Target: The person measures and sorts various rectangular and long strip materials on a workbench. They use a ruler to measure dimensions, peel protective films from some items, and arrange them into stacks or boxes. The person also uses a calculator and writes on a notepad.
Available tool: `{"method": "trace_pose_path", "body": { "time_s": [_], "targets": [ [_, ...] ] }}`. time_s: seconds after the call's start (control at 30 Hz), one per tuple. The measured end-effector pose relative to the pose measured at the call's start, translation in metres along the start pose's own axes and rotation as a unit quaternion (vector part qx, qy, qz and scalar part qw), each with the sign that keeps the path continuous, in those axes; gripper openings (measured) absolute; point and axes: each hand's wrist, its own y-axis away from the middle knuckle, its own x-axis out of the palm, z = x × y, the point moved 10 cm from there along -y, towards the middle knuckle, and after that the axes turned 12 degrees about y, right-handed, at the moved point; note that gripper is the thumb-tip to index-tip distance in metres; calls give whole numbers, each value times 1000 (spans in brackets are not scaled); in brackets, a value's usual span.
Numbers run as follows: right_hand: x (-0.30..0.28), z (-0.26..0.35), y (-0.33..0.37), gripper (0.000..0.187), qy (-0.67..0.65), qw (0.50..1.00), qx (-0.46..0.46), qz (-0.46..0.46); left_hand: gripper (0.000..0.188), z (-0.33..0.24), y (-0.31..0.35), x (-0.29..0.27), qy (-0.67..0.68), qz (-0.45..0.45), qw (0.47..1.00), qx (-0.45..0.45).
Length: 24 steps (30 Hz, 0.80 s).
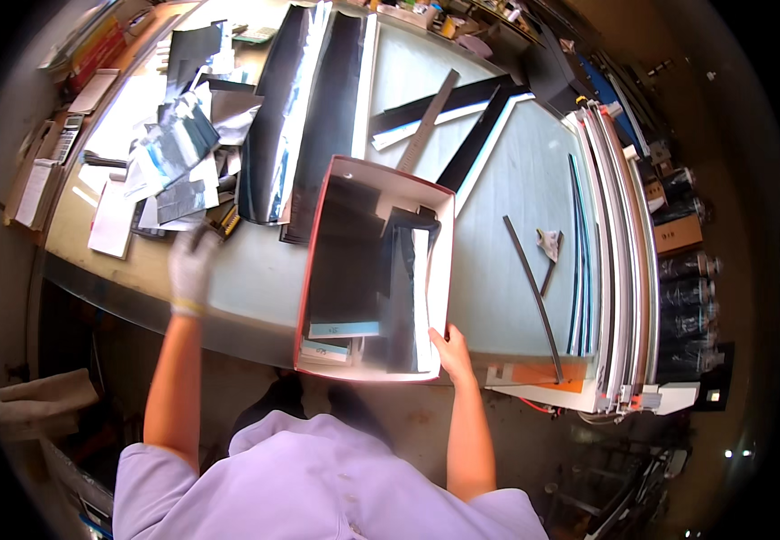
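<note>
Your right hand [452, 351]: pinching the right wall of the box [442, 261].
Your left hand [192, 270]: gloved, blurred near scraps [174, 148]; state cannot be told.
Box: before you, over the table [498, 297]'s front edge.

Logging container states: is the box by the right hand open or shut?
Open: no lid covers the box, and dark pieces show inside it.

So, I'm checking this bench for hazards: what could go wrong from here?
The box appears to overhang the near edge of the table, with only the right hand on it, so it might tip if released. The gloved left hand is close to the untidy heap of sheets, so a knock could scatter some.
</note>
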Motion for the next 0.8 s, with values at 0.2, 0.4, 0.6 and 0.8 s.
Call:
{"method": "trace_pose_path", "body": {
  "time_s": [0.2, 0.4, 0.6, 0.8],
  "targets": [
    [17, -24, -7, 39, 79, 995, 39, 51, 72, 50, 165, 133, -165, 212, 959, -92],
    [1, 19, -1, 36, 106, 989, 23, 98, 57, 51, 166, 128, -304, 174, 926, -141],
    [-41, -25, 16, 35, -8, 996, -59, 69, 50, 13, 192, 156, -325, 177, 926, -79],
    [-106, -3, 51, 83, -313, 923, -76, 213, 54, -9, 220, 191, -236, 164, 954, -81]
  ]
}}
